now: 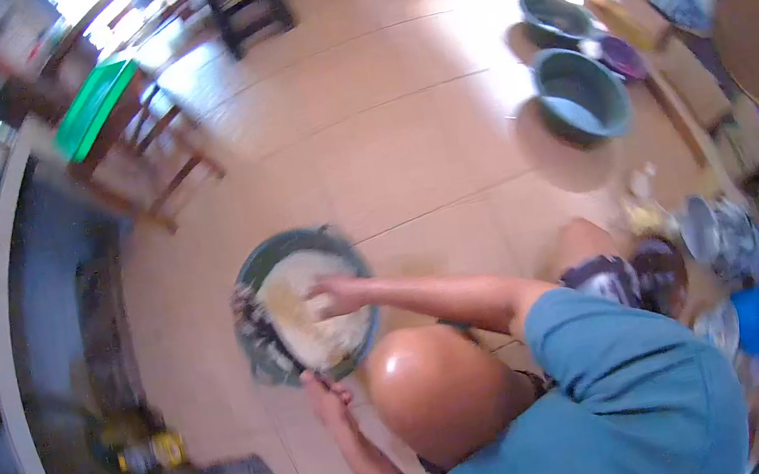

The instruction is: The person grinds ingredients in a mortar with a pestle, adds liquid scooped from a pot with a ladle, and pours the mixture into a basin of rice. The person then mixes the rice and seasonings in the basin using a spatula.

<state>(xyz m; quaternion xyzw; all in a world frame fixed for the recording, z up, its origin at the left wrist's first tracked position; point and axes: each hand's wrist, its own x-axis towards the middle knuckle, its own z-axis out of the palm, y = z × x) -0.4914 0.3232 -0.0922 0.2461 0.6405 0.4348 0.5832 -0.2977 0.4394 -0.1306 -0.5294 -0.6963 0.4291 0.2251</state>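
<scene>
Down on a Tiled Floor (pixel 421 128), Working by Hand in a Basin (pixel 273 252)

Brightly lit toward the far right corner of the floor, with a green-topped stool (pixel 98 109) by the left edge and two tubs (pixel 565 77) along the right edge, close to cardboard boxes (pixel 692 82).

As for the basin: stands toward the floor's left edge, just ahead of a bent knee (pixel 434 374), and carries pale, loose-looking contents (pixel 299 327) with a tan patch.

Reaching over the rim with the right hand (pixel 337 295), down at the contents; too blurred to tell whether wide or narrow in grip, or holding anything. Placed low with the left hand (pixel 329 398), at the near rim, seemingly curled; cannot tell whether gripping the rim or only alongside it.

Looks like the step of stirring or gathering the contents by hand, perhaps steadying with the left. Seems to call next for a sure hold at the rim and short right-hand strokes inside it, so as not to spill.
</scene>
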